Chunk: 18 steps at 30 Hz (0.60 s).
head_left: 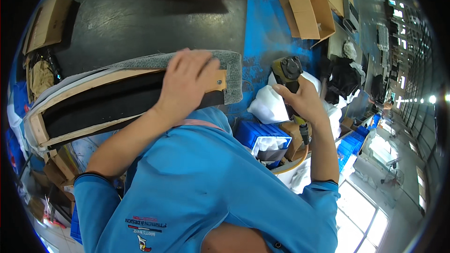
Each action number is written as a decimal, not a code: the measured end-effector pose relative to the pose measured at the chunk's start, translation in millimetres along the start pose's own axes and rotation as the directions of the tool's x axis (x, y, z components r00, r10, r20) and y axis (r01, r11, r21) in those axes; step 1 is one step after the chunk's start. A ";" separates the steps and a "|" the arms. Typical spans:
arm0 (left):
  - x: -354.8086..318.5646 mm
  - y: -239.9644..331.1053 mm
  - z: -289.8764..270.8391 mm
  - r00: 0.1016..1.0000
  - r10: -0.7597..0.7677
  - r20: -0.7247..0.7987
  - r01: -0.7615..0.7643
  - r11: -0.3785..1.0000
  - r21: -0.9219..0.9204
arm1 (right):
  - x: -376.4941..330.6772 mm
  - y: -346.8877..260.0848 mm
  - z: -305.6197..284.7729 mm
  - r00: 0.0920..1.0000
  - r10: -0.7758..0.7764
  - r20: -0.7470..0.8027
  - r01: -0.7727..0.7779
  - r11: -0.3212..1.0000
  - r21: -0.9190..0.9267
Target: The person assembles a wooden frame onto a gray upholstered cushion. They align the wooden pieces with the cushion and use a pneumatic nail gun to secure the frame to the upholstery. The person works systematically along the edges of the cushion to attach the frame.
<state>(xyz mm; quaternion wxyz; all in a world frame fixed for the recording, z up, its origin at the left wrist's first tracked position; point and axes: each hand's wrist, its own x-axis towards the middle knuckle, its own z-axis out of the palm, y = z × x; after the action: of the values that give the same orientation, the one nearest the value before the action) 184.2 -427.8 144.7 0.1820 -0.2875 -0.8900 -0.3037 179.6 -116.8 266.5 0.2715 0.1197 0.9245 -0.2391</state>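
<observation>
A long wooden frame with black lining lies across the left side in front of me, its far side and right end wrapped in grey fabric. My left hand is over the far rail near the right end, fingers bent over the grey fabric and slightly blurred; the fingertips are partly hidden. Off to the right, my right hand grips an olive-and-black air staple gun, held apart from the frame. An orange air hose runs from a black coupling at its handle end.
A dark worktable extends beyond the frame, beside a blue surface. Cardboard boxes stand at the far left and far right. White bags and a blue crate sit below the staple gun.
</observation>
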 end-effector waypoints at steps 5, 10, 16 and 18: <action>9.6 -27.0 8.1 0.973 -0.166 0.163 0.162 0.986 0.034 | -12.0 -17.7 -5.7 0.972 0.149 0.182 -0.081 0.938 -0.336; 2.4 -30.8 15.5 0.947 -0.171 0.270 0.160 0.985 0.063 | -31.5 -52.4 -28.3 0.987 0.046 0.155 0.082 0.682 -0.727; -0.4 -35.5 18.8 0.966 -0.150 0.212 0.148 0.989 0.024 | 8.9 -135.4 -18.8 0.957 -0.253 0.141 0.240 0.418 -0.876; 0.7 -37.6 24.0 0.980 -0.106 0.166 0.111 0.994 -0.022 | 45.2 -146.6 27.3 0.946 -0.227 0.230 0.306 0.405 -0.862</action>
<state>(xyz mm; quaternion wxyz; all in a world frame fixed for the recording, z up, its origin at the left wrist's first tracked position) 156.7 -436.5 110.6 0.0867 -0.2655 -0.9114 -0.3024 103.0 -252.1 276.3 0.2870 -0.1977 0.9075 0.2345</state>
